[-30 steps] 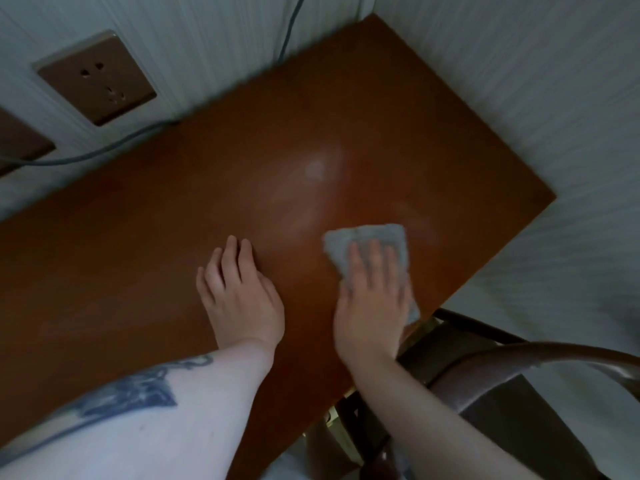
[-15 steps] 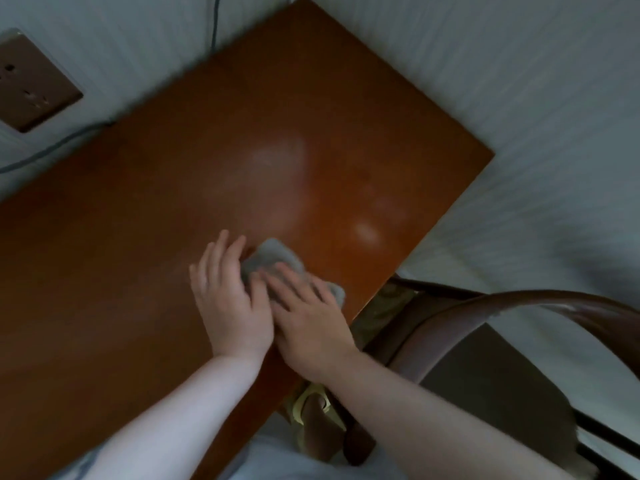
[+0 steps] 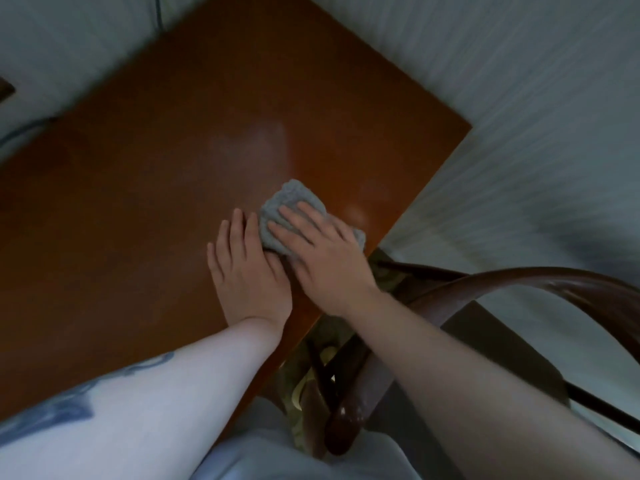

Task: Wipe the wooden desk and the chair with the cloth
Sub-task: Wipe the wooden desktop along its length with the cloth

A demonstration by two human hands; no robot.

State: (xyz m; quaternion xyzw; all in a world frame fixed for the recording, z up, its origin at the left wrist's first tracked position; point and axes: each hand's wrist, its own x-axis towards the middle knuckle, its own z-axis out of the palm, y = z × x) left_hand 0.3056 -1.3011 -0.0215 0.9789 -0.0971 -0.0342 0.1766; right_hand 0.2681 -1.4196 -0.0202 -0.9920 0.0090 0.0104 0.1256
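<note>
Near the desk's right-hand edge, a bit back from its near edge, the bunched grey terry cloth [image 3: 294, 216] lies on the reddish-brown wooden desk [image 3: 138, 202] w/ your right hand [image 3: 320, 254] flat on top of it. Fingers [image 3: 294, 216] are spread apart and pressed down over the fabric, not pinched around it; palm covers the cloth's near-right part. Your left hand [image 3: 247, 268] lies flat on the bare wood just beside it, fingers together & straight, index side touching the cloth's left edge and your right hand's thumb side.

What matters for the next stroke: the cloth's long axis runs diagonally, from far-left toward the right-hand edge, roughly in line w/ your right fingers. Most of the unwiped-looking top lies to the left and toward the far edge, so I'd judge the sweep wants to go that way, and your left hand sits right in that path. Right hand is the nearer one & already has the cloth, so keep it there; lift or slide the left clear first.

The dark curved wooden chair [image 3: 519, 282] sits tucked at the right-hand edge, directly under your right forearm. Desk work looks partway done, chair not yet touched, as far as I can tell.
</note>
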